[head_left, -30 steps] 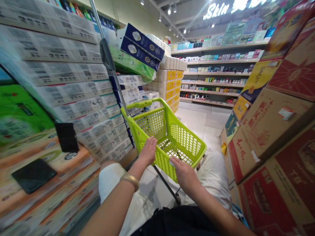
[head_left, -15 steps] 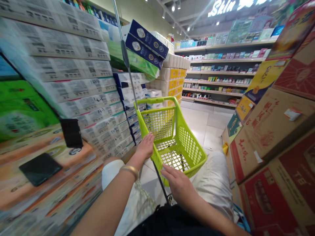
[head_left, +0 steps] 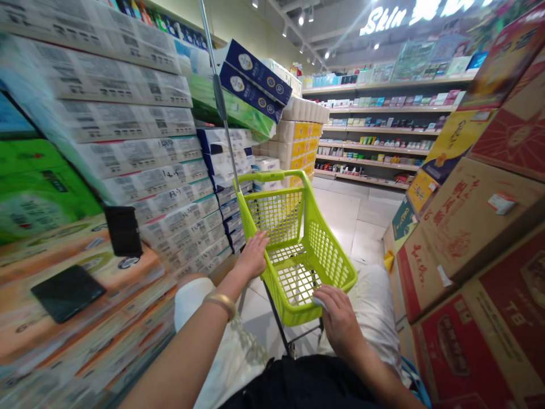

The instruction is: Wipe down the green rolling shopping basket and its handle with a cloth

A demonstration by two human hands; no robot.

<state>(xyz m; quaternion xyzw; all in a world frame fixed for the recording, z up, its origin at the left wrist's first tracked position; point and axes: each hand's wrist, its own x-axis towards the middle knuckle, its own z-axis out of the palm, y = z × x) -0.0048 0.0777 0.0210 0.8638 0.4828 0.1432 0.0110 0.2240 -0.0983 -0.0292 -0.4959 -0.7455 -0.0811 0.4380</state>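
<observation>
A lime-green shopping cart (head_left: 330, 241) with a lattice basket stands between my knees, nothing lying in its basket. My left hand (head_left: 254, 254), with a gold bangle at the wrist, has its fingers curled over the basket's left rim. At the near right corner of the rim, my right hand (head_left: 340, 315) presses a small white wipe (head_left: 319, 302) against the plastic; most of the wipe is hidden under the fingers. A metal pole (head_left: 230, 145) with a grey sleeve rises at the cart's far left corner.
Stacked tissue packs (head_left: 166, 165) line the left side, with a black phone-like slab (head_left: 68, 292) and a small black case (head_left: 123, 230) on orange packs. Cardboard cartons (head_left: 472, 210) rise on the right. Shelves of boxed goods (head_left: 383, 102) stand beyond the tiled floor (head_left: 340, 210).
My right hand has slid rightward along the basket's near rim with the white wipe, from the middle to the right corner. My left hand stays on the left rim.
</observation>
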